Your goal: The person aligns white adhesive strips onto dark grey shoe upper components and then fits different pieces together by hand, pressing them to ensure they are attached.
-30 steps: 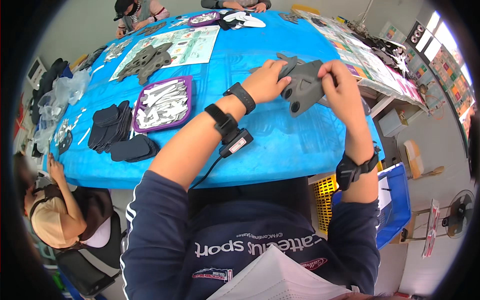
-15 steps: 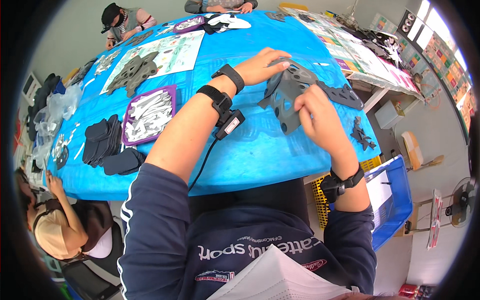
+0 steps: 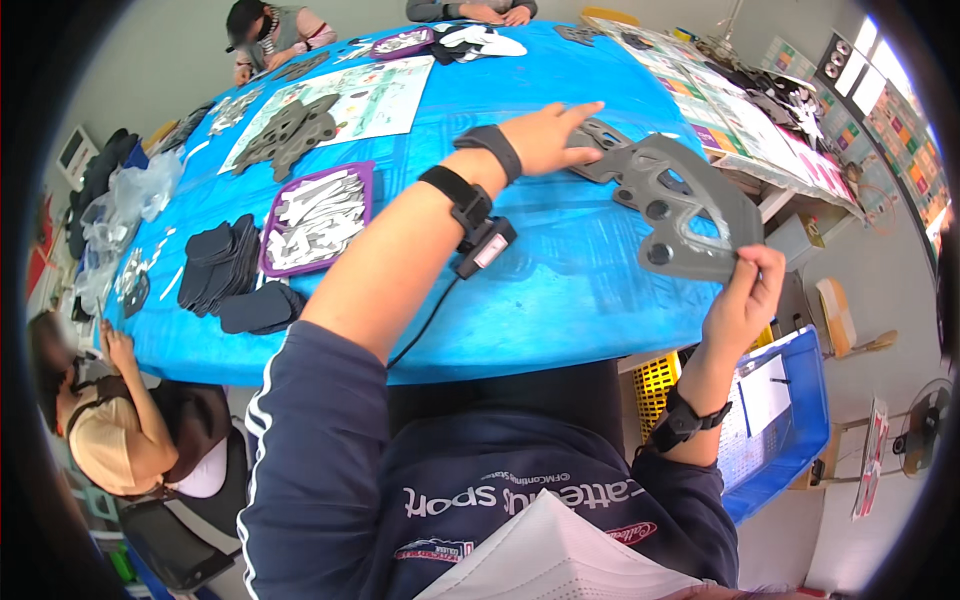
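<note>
Between the thumb and fingers of my right hand [image 3: 745, 292] is the near right corner of a flat dark-grey cut-out sheet [image 3: 728, 195]. This sheet has rounded holes and a wavy left edge, and it is lifted and slightly bent over the table's right side. My left hand [image 3: 545, 138] has its fingers spread, with the thumb and forefinger beside another grey cut-out piece [image 3: 592, 172] lying on the blue-covered table [image 3: 540, 290]. Whether that hand presses on the piece I cannot tell.
A purple basket [image 3: 371, 195] of white strips stands left of my left forearm, beside stacked black pads [image 3: 215, 265]. More grey cut-out sheets [image 3: 290, 135] lie on a printed mat. A blue crate [image 3: 815, 400] stands below the table's right edge. Co-workers sit at the far and left sides.
My right hand has moved right and toward me, drawing the grey sheet out flat to the right. My left hand's fingers have spread, and the view has shifted slightly.
</note>
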Action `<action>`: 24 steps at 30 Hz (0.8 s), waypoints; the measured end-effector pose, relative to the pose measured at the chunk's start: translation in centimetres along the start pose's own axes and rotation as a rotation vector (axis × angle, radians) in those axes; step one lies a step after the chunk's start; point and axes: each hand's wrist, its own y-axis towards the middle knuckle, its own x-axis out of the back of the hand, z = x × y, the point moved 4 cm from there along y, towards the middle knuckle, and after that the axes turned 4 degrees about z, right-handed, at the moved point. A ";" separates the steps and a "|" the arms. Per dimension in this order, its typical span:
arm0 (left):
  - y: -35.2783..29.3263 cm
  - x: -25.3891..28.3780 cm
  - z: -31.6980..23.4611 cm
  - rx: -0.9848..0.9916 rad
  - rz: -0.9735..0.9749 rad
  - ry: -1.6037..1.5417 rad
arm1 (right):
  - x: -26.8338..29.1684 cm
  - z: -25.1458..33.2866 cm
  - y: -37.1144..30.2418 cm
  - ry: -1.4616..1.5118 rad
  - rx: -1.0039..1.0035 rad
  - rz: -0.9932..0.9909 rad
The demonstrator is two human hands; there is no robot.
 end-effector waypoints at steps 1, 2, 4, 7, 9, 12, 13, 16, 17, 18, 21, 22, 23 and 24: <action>-0.5 -0.3 -0.9 -0.016 -0.013 -0.046 | 0.2 0.1 -0.7 0.065 -0.019 -0.036; -1.1 0.0 -1.9 -0.078 -0.079 -0.151 | 0.3 0.0 -1.4 0.216 -0.075 -0.099; -2.7 0.6 -3.6 -0.151 -0.151 -0.360 | 0.2 -0.2 -2.6 0.601 -0.216 -0.204; -7.6 2.1 -7.6 -0.506 -0.289 -0.140 | -0.8 0.3 -3.7 0.830 -0.387 -0.110; -11.6 3.0 -9.3 -0.528 -0.259 0.107 | -2.1 0.8 -4.4 1.029 -0.504 -0.003; -16.7 5.0 -9.3 -0.323 -0.155 0.029 | -4.3 1.2 -6.0 1.180 -0.734 0.098; -18.4 5.8 -8.9 -0.264 -0.127 -0.061 | -5.0 1.5 -6.5 1.222 -0.750 0.163; -22.9 7.3 -7.6 -0.140 -0.094 -0.346 | -6.8 2.2 -8.4 1.378 -0.846 0.276; -24.3 7.7 -7.3 -0.125 -0.101 -0.360 | -7.4 2.4 -9.2 1.368 -0.878 0.350; -25.6 7.8 -6.9 -0.095 -0.078 -0.368 | -7.9 2.5 -10.0 1.375 -0.948 0.377; -28.7 8.0 -5.9 -0.110 -0.154 -0.710 | -9.1 3.3 -11.5 1.527 -1.072 0.464; -29.5 7.6 -5.8 -0.076 -0.294 -0.737 | -9.6 3.7 -11.8 1.637 -1.103 0.512; -30.4 7.8 -5.5 0.003 -0.318 -0.526 | -9.8 4.2 -12.0 1.775 -1.121 0.521; -31.0 7.7 -5.2 0.093 -0.381 -0.352 | -10.1 4.4 -12.3 1.612 -1.087 0.621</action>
